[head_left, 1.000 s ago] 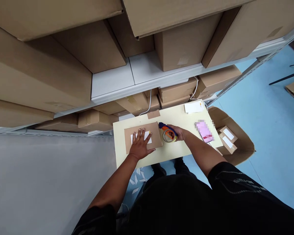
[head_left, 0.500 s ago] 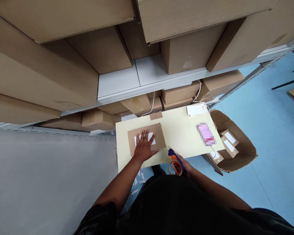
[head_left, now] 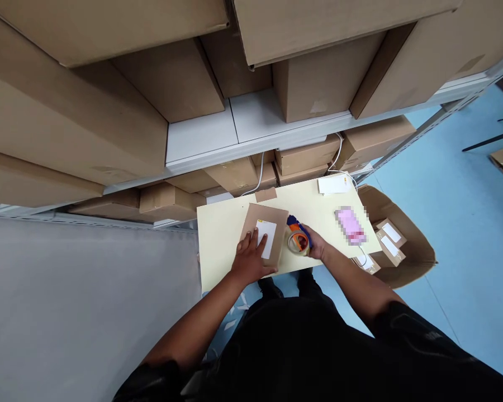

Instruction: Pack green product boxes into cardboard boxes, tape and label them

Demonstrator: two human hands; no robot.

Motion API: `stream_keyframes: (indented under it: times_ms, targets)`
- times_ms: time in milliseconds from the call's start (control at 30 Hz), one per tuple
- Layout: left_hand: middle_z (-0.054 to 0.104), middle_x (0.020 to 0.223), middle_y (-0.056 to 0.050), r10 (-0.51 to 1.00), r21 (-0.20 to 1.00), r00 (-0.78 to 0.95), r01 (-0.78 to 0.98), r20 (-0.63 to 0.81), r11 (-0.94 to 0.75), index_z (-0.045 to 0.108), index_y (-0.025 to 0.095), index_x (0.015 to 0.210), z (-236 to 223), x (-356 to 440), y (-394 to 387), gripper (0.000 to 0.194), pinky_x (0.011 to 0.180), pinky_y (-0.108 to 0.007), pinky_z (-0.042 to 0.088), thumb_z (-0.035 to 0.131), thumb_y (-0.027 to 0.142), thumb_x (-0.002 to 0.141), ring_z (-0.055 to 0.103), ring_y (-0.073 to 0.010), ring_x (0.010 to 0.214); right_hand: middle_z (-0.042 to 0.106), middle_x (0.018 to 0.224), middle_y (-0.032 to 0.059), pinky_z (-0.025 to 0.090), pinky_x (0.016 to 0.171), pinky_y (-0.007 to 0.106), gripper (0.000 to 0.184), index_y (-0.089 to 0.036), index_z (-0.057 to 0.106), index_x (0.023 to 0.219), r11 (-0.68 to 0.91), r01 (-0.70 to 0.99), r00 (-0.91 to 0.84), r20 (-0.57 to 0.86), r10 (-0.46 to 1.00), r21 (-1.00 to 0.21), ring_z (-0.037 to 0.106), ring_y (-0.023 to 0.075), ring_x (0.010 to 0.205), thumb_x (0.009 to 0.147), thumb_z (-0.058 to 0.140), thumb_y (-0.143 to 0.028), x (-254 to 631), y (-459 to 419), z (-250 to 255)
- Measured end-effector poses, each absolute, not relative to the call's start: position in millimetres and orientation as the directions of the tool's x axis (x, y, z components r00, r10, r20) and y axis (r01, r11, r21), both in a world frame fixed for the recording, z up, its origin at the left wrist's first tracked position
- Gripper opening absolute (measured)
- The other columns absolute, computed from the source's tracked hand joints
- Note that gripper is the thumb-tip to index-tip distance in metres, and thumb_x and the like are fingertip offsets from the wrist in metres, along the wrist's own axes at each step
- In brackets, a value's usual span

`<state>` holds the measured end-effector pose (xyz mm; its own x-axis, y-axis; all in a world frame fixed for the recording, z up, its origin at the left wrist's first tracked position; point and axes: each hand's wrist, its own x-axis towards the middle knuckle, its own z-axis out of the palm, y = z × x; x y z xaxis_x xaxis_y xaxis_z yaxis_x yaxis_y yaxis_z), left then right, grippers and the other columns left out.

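Note:
A flat brown cardboard box point(head_left: 251, 216) with a white label point(head_left: 267, 239) lies turned at an angle on the pale yellow tabletop point(head_left: 218, 245). Fingers spread, my left hand point(head_left: 250, 259) rests on the box's near left part, its fingertips over the label's edge. My right hand point(head_left: 316, 243) is wrapped round a blue and orange tape dispenser point(head_left: 298, 237) fitted with a roll of tape. The dispenser is just right of the box, above the table; whether it touches the box I cannot tell.
White label sheets point(head_left: 333, 185) and a blurred pink phone-like object point(head_left: 350, 225) with a cable lie on the table's right. Beyond its right edge, an open carton point(head_left: 419, 245) holds several small labelled boxes. Shelves point(head_left: 201, 137) with large cartons point(head_left: 121, 106) rise behind.
The box has been turned about a quarter turn and shifted right under my left hand. My right hand has raised the tape dispenser from the table's near edge to beside the box.

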<state>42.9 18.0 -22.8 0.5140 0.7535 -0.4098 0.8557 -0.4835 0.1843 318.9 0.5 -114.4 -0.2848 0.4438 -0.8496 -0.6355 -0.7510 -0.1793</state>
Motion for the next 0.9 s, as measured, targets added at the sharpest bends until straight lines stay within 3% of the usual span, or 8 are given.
stream_keyframes:
  times_ms: [133,200,333,600,800,900]
  targets:
    - [0.013,0.174,-0.016,0.69,0.192,0.66,0.749,-0.297,-0.634,0.028,0.021,0.165,-31.0,28.1,12.9,0.117,0.127,-0.056,0.019,0.08,0.067,0.071,0.021,-0.0422,0.157,0.074,0.077,0.008,0.06,0.072,0.036,0.048,-0.017,0.067,0.094,-0.859,-0.47,-0.296,-0.88,0.371,-0.204,0.068,0.0212,0.072,0.096,0.056,-0.064,328.4,56.8,-109.4]
    - [0.019,0.172,-0.019,0.672,0.201,0.711,0.703,-0.205,-0.682,0.025,0.014,0.165,-39.3,29.1,10.1,0.113,0.129,-0.057,0.013,0.075,0.064,0.077,0.019,-0.0401,0.158,0.074,0.077,0.0088,0.06,0.068,0.036,0.049,-0.017,0.066,0.093,-0.901,-0.372,-0.279,-0.9,0.336,-0.222,0.068,0.0214,0.07,0.093,0.06,-0.066,327.8,78.1,-105.9]
    - [0.016,0.172,-0.022,0.712,0.21,0.692,0.718,-0.118,-0.663,0.018,0.007,0.165,-51.2,37.1,5.7,0.117,0.129,-0.06,0.009,0.07,0.067,0.079,0.012,-0.0385,0.16,0.072,0.074,0.0071,0.06,0.065,0.036,0.054,-0.016,0.067,0.095,-0.94,-0.236,-0.248,-0.92,0.305,-0.248,0.068,0.0214,0.067,0.089,0.064,-0.069,325.1,97.4,-102.0]
    - [0.019,0.172,-0.021,0.713,0.217,0.687,0.724,-0.14,-0.655,0.019,0.007,0.165,-50.7,37.3,6.2,0.119,0.131,-0.056,0.007,0.07,0.069,0.077,0.013,-0.0354,0.161,0.075,0.077,0.0079,0.061,0.064,0.034,0.05,-0.016,0.065,0.098,-0.919,-0.28,-0.323,-0.874,0.363,-0.278,0.069,0.0203,0.066,0.095,0.06,-0.065,339.1,60.3,-112.6]
    - [0.019,0.172,-0.02,0.71,0.212,0.694,0.717,-0.12,-0.664,0.017,0.006,0.165,-49.5,37.0,6.6,0.119,0.131,-0.056,0.007,0.071,0.067,0.078,0.013,-0.0348,0.161,0.07,0.065,0.0034,0.059,0.062,0.031,0.043,-0.018,0.064,0.089,-0.908,-0.355,-0.293,-0.895,0.336,-0.224,0.065,0.0175,0.056,0.095,0.062,-0.061,347.9,-34.7,-110.7]
    - [0.019,0.172,-0.02,0.711,0.215,0.691,0.719,-0.127,-0.66,0.016,0.007,0.165,-47.7,38.2,6.9,0.12,0.131,-0.056,0.008,0.072,0.067,0.077,0.014,-0.0351,0.161,0.072,0.069,0.0043,0.061,0.069,0.033,0.04,-0.019,0.065,0.09,-0.903,-0.389,-0.342,-0.881,0.327,-0.184,0.069,0.0195,0.063,0.096,0.062,-0.058,338.0,-91.1,-108.3]
